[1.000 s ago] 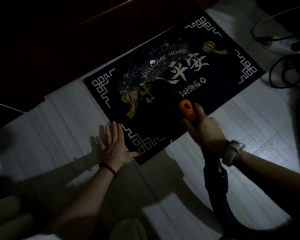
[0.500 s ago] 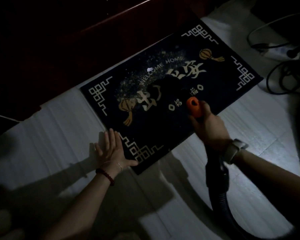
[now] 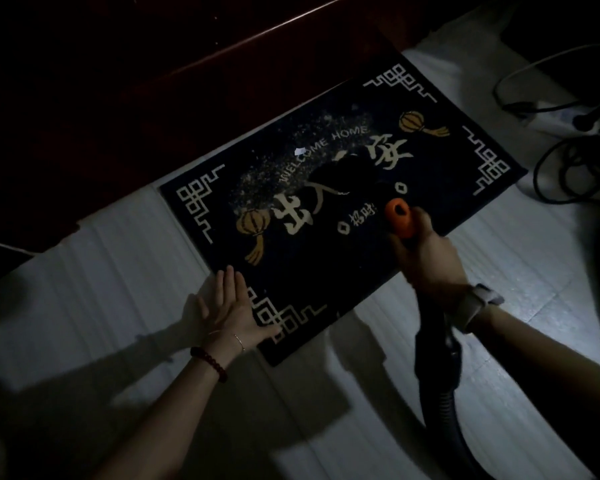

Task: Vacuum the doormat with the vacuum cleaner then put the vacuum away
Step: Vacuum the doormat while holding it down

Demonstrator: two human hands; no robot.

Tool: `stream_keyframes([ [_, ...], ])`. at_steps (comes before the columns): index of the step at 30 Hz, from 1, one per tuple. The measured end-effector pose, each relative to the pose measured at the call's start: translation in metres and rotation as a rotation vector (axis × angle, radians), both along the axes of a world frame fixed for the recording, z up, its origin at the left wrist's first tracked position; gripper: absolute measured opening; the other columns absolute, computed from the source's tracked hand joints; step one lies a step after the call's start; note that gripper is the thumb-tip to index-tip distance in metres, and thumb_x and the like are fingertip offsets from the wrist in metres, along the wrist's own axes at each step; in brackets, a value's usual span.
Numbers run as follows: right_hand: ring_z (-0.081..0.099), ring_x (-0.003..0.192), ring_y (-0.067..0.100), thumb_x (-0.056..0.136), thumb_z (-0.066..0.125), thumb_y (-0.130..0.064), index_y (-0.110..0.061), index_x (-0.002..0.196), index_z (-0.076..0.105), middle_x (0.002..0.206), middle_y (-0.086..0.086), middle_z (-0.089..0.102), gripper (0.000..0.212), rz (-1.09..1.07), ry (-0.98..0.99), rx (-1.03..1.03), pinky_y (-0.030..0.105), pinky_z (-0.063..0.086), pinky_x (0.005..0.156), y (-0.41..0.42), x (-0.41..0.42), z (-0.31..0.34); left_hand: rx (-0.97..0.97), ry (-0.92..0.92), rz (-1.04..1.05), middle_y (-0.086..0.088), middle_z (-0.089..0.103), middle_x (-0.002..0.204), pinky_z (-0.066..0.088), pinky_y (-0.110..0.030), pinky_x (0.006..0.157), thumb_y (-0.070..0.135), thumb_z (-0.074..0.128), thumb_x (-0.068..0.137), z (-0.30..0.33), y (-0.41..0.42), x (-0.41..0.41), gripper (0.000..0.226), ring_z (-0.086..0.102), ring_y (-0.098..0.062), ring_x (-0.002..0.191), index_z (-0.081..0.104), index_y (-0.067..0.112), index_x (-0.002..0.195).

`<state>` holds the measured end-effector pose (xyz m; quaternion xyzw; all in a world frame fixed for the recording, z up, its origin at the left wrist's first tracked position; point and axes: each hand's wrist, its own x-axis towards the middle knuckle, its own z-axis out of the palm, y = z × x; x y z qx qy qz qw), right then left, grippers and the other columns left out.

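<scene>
A pale tiled floor carries a dark reddish wooden door or cabinet front along its far edge, while toward the far right corner black cables lie in loose loops beside a white power strip.

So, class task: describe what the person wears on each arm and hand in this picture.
Both forearms are bare, with no sleeves in view. The left hand has a thin, light chain bracelet at the wrist and a dark red beaded bracelet just behind it. The right hand has a pale-strapped watch on its wrist.
</scene>
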<state>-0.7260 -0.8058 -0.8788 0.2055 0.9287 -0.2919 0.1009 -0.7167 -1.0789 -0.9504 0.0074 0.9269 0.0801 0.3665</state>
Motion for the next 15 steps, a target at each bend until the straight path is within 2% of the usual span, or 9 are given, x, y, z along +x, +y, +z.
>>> stream_keyframes([
  [3,0.063,0.079,0.026,0.093,0.045,-0.039,-0.024,0.144,0.013,0.102,0.014,0.064,0.062,0.196,-0.066,-0.06,0.039,0.054,0.073,-0.036,0.024,-0.003,-0.041,0.079,0.05,-0.008,-0.016,0.155,-0.006,-0.054,0.112,0.069,0.057,0.07,0.002,0.011,-0.005,0.117,-0.017,-0.025,0.142,-0.007,0.006,0.146],
  [6,0.063,0.089,0.023,0.094,0.041,-0.044,-0.025,0.145,0.005,0.111,0.009,0.063,0.065,0.404,-0.118,-0.022,0.033,0.051,0.078,-0.067,0.049,-0.003,-0.101,0.141,0.05,-0.013,-0.007,0.154,-0.003,-0.054,0.113,0.061,0.064,0.071,-0.001,0.019,-0.007,0.113,-0.009,-0.03,0.143,-0.003,0.007,0.145],
  [8,0.061,0.087,0.018,0.094,0.04,-0.045,-0.026,0.145,0.005,0.113,0.007,0.061,0.064,0.458,-0.125,-0.025,0.028,0.049,0.076,-0.068,0.053,0.001,-0.117,0.156,0.035,-0.015,-0.004,0.153,-0.003,-0.055,0.113,0.057,0.067,0.072,-0.004,0.02,-0.006,0.111,-0.006,-0.032,0.142,-0.005,0.015,0.145],
  [10,0.055,0.073,0.012,0.094,0.041,-0.043,-0.025,0.144,0.011,0.105,0.006,0.062,0.061,0.407,-0.115,-0.029,0.022,0.044,0.067,-0.049,0.042,0.002,-0.111,0.182,0.032,-0.016,-0.002,0.153,-0.003,-0.054,0.113,0.059,0.067,0.07,-0.005,0.019,-0.008,0.113,-0.003,-0.034,0.142,-0.007,0.02,0.146],
  [11,0.053,0.068,0.013,0.094,0.042,-0.042,-0.024,0.143,0.015,0.1,0.007,0.061,0.059,0.341,-0.107,-0.024,0.024,0.044,0.064,-0.035,0.033,0.001,-0.099,0.194,0.02,-0.015,-0.003,0.153,-0.003,-0.053,0.113,0.061,0.066,0.069,-0.005,0.019,-0.01,0.115,-0.003,-0.034,0.142,-0.008,0.02,0.146],
  [13,0.057,0.067,0.023,0.093,0.044,-0.04,-0.02,0.14,0.022,0.099,0.015,0.064,0.056,0.155,-0.082,-0.007,0.034,0.051,0.065,-0.005,0.014,0.0,-0.029,0.23,-0.037,-0.013,-0.008,0.154,-0.004,-0.049,0.114,0.064,0.065,0.067,-0.005,0.018,-0.012,0.117,-0.008,-0.032,0.142,-0.008,0.019,0.146],
  [15,0.06,0.067,0.03,0.093,0.045,-0.041,-0.019,0.137,0.025,0.097,0.019,0.064,0.054,0.042,-0.051,-0.005,0.043,0.054,0.067,0.009,0.005,0.0,0.09,0.269,-0.096,-0.008,-0.016,0.154,-0.001,-0.046,0.115,0.059,0.067,0.069,-0.008,0.015,-0.012,0.114,-0.017,-0.027,0.142,-0.005,0.019,0.147],
])
